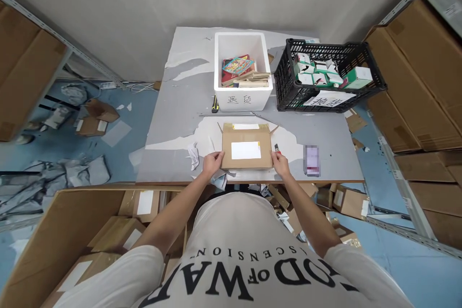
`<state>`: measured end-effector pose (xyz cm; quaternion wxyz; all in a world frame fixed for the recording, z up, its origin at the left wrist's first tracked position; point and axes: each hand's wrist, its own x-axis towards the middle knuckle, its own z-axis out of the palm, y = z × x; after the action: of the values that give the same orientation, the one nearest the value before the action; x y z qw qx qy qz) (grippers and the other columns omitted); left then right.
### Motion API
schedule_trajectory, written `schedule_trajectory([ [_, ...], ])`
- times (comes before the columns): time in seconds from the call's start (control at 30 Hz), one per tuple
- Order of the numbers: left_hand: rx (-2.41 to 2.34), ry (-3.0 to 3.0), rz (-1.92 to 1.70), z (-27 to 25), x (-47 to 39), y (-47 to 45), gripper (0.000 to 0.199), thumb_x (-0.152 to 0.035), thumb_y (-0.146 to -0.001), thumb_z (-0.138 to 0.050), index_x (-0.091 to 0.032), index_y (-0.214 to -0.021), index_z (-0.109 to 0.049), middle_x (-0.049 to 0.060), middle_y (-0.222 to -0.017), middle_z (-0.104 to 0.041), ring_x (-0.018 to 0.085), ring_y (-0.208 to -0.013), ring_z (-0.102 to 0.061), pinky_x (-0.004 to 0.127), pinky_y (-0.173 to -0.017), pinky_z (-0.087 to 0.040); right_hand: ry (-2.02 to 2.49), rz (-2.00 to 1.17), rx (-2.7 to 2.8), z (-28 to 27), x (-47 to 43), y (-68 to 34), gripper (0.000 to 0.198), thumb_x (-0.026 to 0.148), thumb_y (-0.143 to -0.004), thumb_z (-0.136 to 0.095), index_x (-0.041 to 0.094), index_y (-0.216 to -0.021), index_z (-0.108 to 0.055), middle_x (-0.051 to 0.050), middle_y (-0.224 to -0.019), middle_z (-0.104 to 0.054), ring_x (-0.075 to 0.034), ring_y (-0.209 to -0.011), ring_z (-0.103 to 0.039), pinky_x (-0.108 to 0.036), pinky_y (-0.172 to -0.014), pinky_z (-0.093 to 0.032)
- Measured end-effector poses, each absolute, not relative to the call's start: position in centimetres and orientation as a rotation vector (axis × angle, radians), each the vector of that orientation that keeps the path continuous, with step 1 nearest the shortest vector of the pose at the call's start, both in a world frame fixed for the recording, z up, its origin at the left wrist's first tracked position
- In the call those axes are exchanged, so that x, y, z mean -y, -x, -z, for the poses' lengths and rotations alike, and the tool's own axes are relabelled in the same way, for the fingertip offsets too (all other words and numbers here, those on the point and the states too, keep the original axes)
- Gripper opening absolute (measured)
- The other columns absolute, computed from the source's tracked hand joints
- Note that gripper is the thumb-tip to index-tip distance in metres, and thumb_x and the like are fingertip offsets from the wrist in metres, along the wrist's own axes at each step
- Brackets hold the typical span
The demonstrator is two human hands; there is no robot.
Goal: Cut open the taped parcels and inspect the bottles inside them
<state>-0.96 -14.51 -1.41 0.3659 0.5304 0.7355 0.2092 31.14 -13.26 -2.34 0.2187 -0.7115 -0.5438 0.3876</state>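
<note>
Head view shows a cardboard box flat on the table, close to the near edge and right in front of the person. The left hand grips its left side by the near corner, fingers closed on the cardboard, and the right hand grips the right side likewise. A white label is stuck on top of the box (what it says is too small to tell). Something small and red shows at the right fingertips; whether it is held, I cannot tell. Crumpled paper lies left of the box, a phone-like thing (blurred over) to the right. Behind stand a white bin with books and a black crate of small cartons.
</note>
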Motion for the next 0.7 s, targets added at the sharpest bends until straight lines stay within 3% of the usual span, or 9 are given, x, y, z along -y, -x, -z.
schedule_trajectory([
  [0.07,-1.833,-1.351,-0.581,2.1,15.4,1.9,0.045,-0.036,-0.088,-0.041,-0.012,-0.116,-0.068,0.012,-0.11,-0.072,0.024,-0.103,-0.067,0.034,-0.092,-0.049,1.884,-1.137,1.415,3.6,14.5,-32.1,0.055,0.047,-0.094,-0.03,0.012,-0.121,-0.061,-0.015,-0.109,-0.069,-0.021,-0.089,-0.067,-0.035,-0.082,-0.053],
  [0.17,-1.676,-1.479,-0.544,3.1,17.0,3.0,0.059,-0.025,-0.074,-0.056,-0.013,-0.131,-0.057,0.013,-0.13,-0.062,0.026,-0.114,-0.062,0.037,-0.101,-0.046,1.788,-1.153,1.516,5.3,16.5,-33.2,0.053,0.033,-0.083,-0.049,0.014,-0.133,-0.052,-0.016,-0.126,-0.061,-0.022,-0.101,-0.065,-0.041,-0.091,-0.051],
  [0.23,-1.56,-1.544,-0.502,3.5,17.9,3.0,0.067,-0.024,-0.067,-0.064,-0.017,-0.133,-0.056,0.01,-0.132,-0.061,0.028,-0.117,-0.06,0.04,-0.103,-0.045,1.741,-1.167,1.601,6.1,17.4,-33.1,0.059,0.025,-0.074,-0.058,0.017,-0.132,-0.052,-0.014,-0.134,-0.056,-0.024,-0.111,-0.06,-0.042,-0.097,-0.049],
  [0.3,-1.522,-1.506,-0.523,4.0,18.3,2.3,0.063,-0.028,-0.067,-0.066,-0.019,-0.129,-0.058,0.008,-0.127,-0.065,0.029,-0.117,-0.06,0.041,-0.102,-0.046,1.732,-1.201,1.588,6.7,17.7,-32.3,0.057,0.024,-0.073,-0.058,0.017,-0.129,-0.051,-0.014,-0.132,-0.057,-0.024,-0.113,-0.059,-0.043,-0.099,-0.048],
  [0.47,-1.527,-1.31,-0.715,4.9,18.4,0.8,0.052,-0.04,-0.072,-0.066,-0.016,-0.117,-0.064,0.01,-0.113,-0.071,0.03,-0.109,-0.064,0.044,-0.098,-0.049,1.724,-1.304,1.413,6.5,17.6,-30.4,0.041,0.029,-0.079,-0.053,0.018,-0.118,-0.049,-0.013,-0.11,-0.066,-0.023,-0.102,-0.063,-0.043,-0.094,-0.05],
  [0.7,-1.388,-1.314,-0.986,1.4,17.6,1.3,0.073,-0.045,-0.072,-0.07,-0.016,-0.135,-0.048,0.014,-0.13,-0.06,0.026,-0.119,-0.058,0.042,-0.102,-0.047,1.617,-1.096,1.546,0.6,16.3,-30.2,0.041,0.051,-0.088,-0.044,0.018,-0.11,-0.054,-0.012,-0.11,-0.064,-0.022,-0.1,-0.06,-0.039,-0.089,-0.048],
])
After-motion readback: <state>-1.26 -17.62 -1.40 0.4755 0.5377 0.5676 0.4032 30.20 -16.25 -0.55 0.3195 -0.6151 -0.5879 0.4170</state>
